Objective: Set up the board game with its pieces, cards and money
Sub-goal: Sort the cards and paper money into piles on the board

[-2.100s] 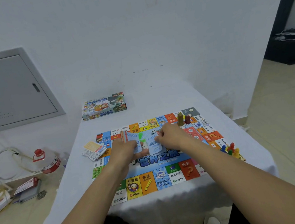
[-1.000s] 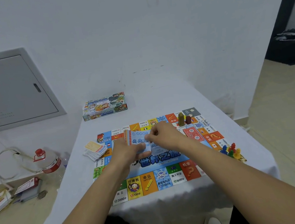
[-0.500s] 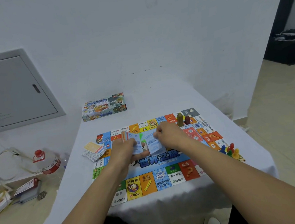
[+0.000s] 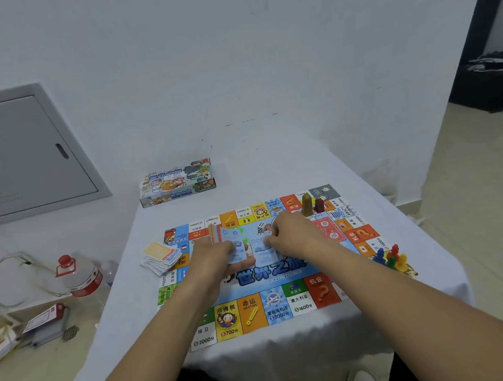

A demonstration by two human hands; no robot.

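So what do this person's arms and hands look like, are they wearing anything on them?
Both arms are bare as far up as the picture shows: no sleeves show, and no gloves. The left hand and right hand show no watch, bracelet or ring, though the fingers are partly hidden. No markings are visible on either forearm.

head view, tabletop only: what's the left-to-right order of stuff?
Card pile → left hand holding the money stack → right hand pinching a blue note → tall tan block → dark red block → coloured pawns.

A white-clothed counter (image 4: 273, 169) carries a colourful paper game board (image 4: 257, 311), a printed cardboard game box (image 4: 177, 183) behind it and a loose card stack (image 4: 160, 257) at its left edge.
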